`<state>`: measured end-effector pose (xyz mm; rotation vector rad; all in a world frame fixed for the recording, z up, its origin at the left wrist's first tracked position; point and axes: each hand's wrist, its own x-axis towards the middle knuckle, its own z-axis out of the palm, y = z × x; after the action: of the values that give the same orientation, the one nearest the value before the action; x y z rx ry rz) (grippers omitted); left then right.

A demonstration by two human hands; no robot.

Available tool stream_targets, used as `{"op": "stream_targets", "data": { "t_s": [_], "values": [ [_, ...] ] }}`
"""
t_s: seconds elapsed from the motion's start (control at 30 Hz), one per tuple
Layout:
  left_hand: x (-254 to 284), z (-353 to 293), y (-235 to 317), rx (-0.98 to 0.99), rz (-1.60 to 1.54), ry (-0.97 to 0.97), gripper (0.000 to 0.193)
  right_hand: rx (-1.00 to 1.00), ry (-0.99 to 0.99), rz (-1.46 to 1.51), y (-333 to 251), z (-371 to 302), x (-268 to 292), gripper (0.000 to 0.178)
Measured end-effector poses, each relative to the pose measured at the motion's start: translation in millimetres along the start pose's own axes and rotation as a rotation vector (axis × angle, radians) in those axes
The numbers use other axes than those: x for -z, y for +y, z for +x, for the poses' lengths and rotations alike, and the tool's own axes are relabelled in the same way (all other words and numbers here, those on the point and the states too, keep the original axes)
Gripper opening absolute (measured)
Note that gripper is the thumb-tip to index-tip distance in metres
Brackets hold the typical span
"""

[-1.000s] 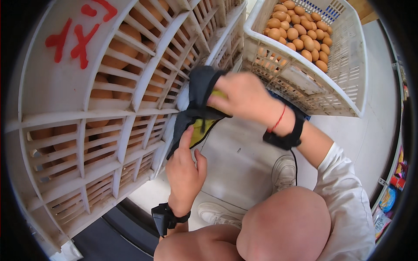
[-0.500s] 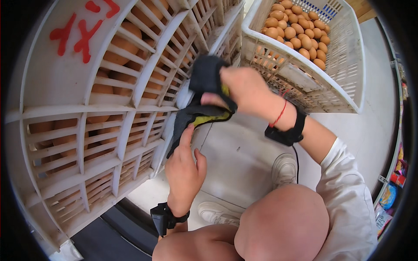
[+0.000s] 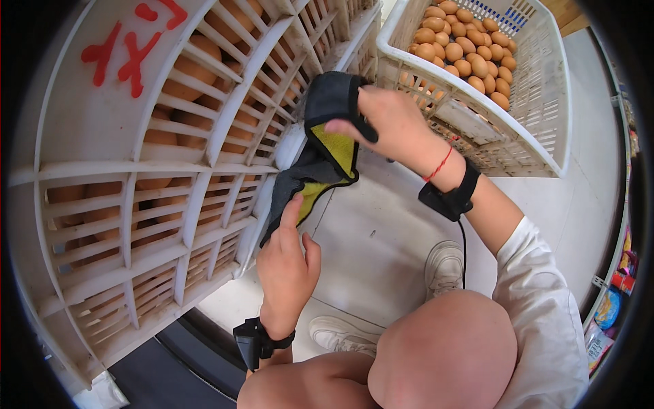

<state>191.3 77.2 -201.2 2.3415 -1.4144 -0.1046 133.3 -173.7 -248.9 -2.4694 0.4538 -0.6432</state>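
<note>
A two-sided cloth, dark grey with a yellow-green face and black edging, lies folded along the near edge of a white slatted crate of brown eggs. My right hand is closed on the cloth's upper part, thumb over its yellow-green face. Lower down, my left hand has its index finger stretched along the cloth's lower end. The left thumb stands apart, and the other left fingers are mostly hidden, seemingly behind the cloth. The two hands are apart, with the cloth running between them.
Beyond my right hand stands another white crate, open-topped, with many brown eggs. Pale floor tiles lie under my shoes. Colourful packets line a shelf at the right rim. A dark flat object lies lower left.
My right hand has shifted slightly right, and the cloth beneath it has opened out, showing more of its yellow-green face. My left hand has hardly moved.
</note>
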Motion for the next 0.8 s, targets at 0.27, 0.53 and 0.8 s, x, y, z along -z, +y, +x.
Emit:
{"op": "stream_targets", "data": {
  "t_s": [0.27, 0.53, 0.8],
  "values": [
    [1, -1, 3, 0.006, -0.008, -0.012, 0.06, 0.123, 0.004, 0.013, 16, 4, 7, 0.051],
    [0, -2, 2, 0.015, -0.008, -0.009, 0.061, 0.025, -0.043, 0.073, 3, 5, 13, 0.057],
    [-2, -3, 1, 0.019, -0.005, 0.0, 0.061, 0.12, -0.041, -0.012, 10, 6, 12, 0.054]
  ]
}}
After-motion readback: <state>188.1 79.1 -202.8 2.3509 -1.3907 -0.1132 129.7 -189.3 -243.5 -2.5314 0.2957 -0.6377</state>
